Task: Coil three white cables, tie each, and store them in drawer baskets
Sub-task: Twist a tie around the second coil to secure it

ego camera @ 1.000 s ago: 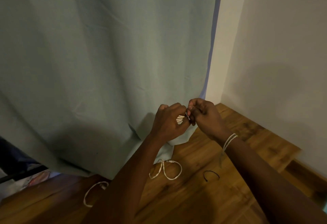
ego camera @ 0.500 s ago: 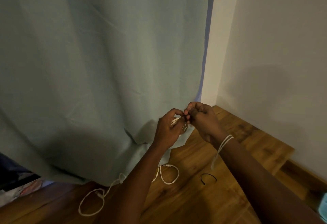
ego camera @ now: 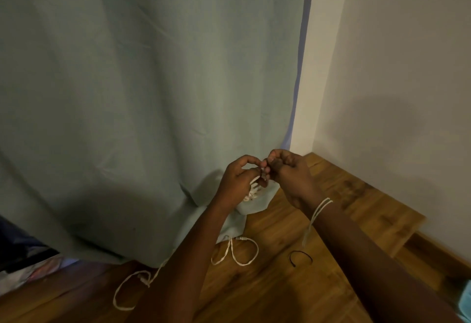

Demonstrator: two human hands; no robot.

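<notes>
Our left hand has its grip closed around a small bundle of white cable, the loops hanging below the palm with their long axis running roughly down toward the floor. Our right hand pinches something at the top of that bundle, fingertips touching the left thumb and forefinger; what it pinches is too small to tell, though we judge it to be a tie going on. So the work lies between the two grips, and the right hand is nearer to the point to fasten. White strands circle our right wrist. On the wooden floor below lie a second white cable, a third partly under the curtain, and a black tie.
</notes>
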